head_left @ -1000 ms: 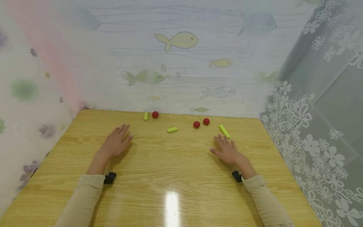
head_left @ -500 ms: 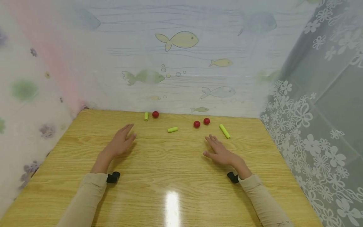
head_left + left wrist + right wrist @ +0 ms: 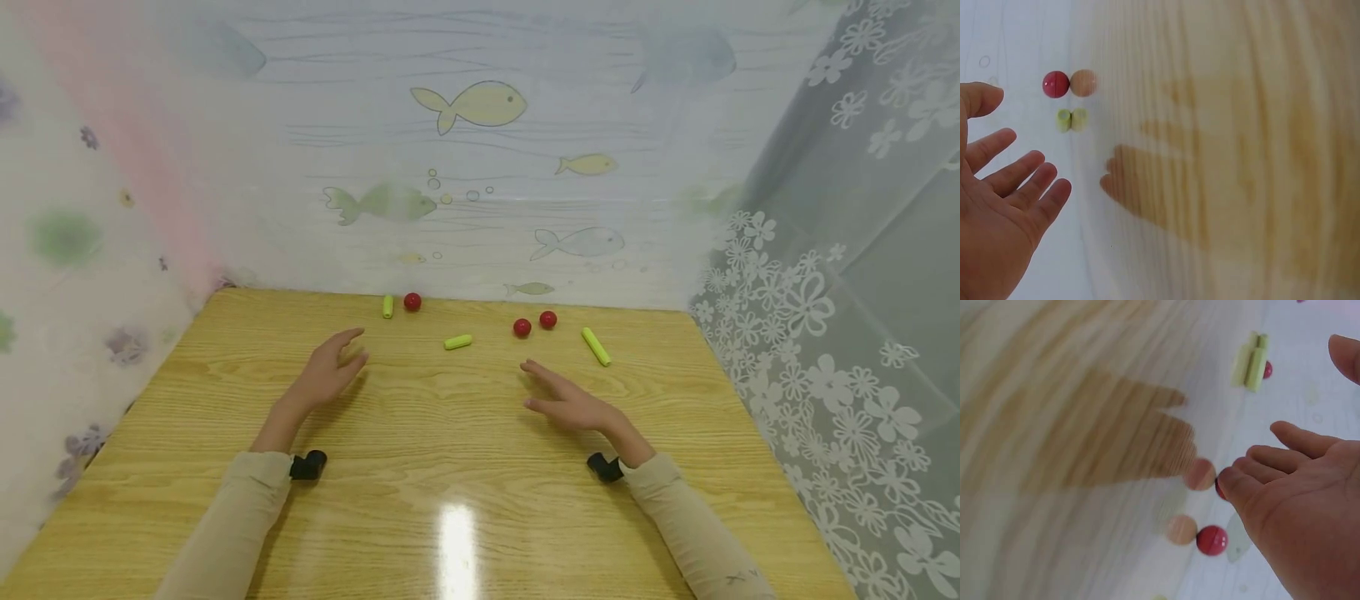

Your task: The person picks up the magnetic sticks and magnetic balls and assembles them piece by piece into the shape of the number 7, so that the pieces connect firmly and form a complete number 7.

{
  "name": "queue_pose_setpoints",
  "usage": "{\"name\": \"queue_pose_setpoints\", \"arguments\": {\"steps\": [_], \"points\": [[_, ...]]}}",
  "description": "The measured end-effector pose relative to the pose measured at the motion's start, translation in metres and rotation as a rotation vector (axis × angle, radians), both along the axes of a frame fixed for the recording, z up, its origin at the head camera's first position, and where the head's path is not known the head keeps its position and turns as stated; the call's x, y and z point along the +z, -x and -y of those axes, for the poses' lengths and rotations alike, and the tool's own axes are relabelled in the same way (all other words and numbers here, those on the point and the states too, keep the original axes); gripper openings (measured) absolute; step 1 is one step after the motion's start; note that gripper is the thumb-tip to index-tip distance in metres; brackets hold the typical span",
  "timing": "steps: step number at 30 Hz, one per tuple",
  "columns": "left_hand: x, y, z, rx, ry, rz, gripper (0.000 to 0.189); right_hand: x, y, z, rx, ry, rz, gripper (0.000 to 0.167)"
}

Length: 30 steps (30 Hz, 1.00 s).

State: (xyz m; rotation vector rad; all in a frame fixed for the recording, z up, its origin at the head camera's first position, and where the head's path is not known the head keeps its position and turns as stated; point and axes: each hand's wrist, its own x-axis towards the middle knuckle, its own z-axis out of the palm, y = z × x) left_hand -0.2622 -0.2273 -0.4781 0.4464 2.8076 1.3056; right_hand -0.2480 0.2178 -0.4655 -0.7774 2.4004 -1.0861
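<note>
My left hand (image 3: 322, 375) hovers over the wooden table with its fingers extended and palm turned inward, holding nothing. Beyond its fingertips stand a short yellow-green stick (image 3: 387, 307) and a red ball (image 3: 412, 302), both also seen in the left wrist view. Likewise unoccupied, my right hand (image 3: 573, 404) has straight fingers pointing toward the table's middle. Two red balls, one nearer (image 3: 522, 327) and one farther (image 3: 548, 319), lie past its fingertips; its fingers partly cover one in the right wrist view. A longer yellow-green stick (image 3: 596, 347) lies beyond it, and another short stick (image 3: 457, 342) near the centre.
The glossy wooden table (image 3: 450, 442) reflects a light near the front. Its back edge meets a fish-print curtain (image 3: 480, 167). A flower-print sheet (image 3: 97, 208) hangs at the left, and a translucent floral one (image 3: 825, 392) at the right. Both wrists carry small black cameras (image 3: 307, 465).
Both hands have moved toward each other and rotated from palms down to palms facing inward. The sticks and balls have stayed in place.
</note>
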Motion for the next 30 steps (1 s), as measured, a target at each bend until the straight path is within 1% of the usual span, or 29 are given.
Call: {"name": "queue_pose_setpoints", "arguments": {"steps": [5, 10, 16, 23, 26, 30], "points": [[0.000, -0.001, -0.004, 0.005, -0.049, 0.018, 0.058, 0.000, 0.001, 0.007, -0.027, 0.034, 0.048, 0.066], [-0.001, 0.000, -0.007, 0.017, -0.089, 0.038, 0.057, 0.000, 0.003, 0.014, -0.067, 0.060, 0.060, 0.059], [-0.002, 0.006, -0.008, 0.052, -0.139, 0.058, 0.054, 0.001, 0.005, 0.020, -0.080, 0.096, 0.045, 0.056], [-0.002, 0.014, -0.012, 0.070, -0.178, 0.061, 0.051, -0.001, 0.009, 0.028, -0.106, 0.127, 0.067, 0.054], [-0.003, 0.018, -0.013, 0.099, -0.197, 0.057, 0.047, -0.002, 0.012, 0.033, -0.119, 0.128, 0.072, 0.053], [-0.003, 0.022, -0.013, 0.137, -0.249, 0.068, 0.045, -0.002, 0.015, 0.040, -0.130, 0.131, 0.065, 0.053]]}}
